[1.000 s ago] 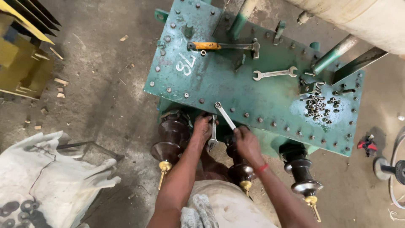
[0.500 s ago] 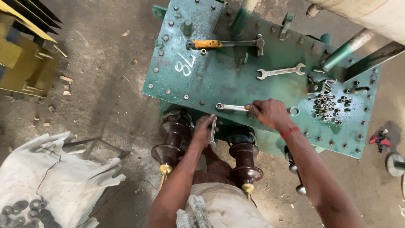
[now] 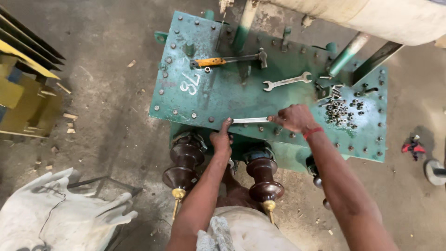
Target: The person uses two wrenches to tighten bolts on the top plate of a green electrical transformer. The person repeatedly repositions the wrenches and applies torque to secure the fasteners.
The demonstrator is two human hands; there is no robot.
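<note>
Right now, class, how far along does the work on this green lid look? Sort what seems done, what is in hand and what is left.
Done: many bolts sit along the green lid edge. In hand: the right hand holds a spanner flat on the lid, and the left hand touches its near edge by the brown insulators. Left, probably: loose nuts lie unfitted in a pile.

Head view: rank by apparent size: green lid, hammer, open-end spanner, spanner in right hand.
1. Green lid, by far.
2. Hammer.
3. Open-end spanner and the spanner held by the right hand: too alike to rank, the held one partly hidden.
</note>
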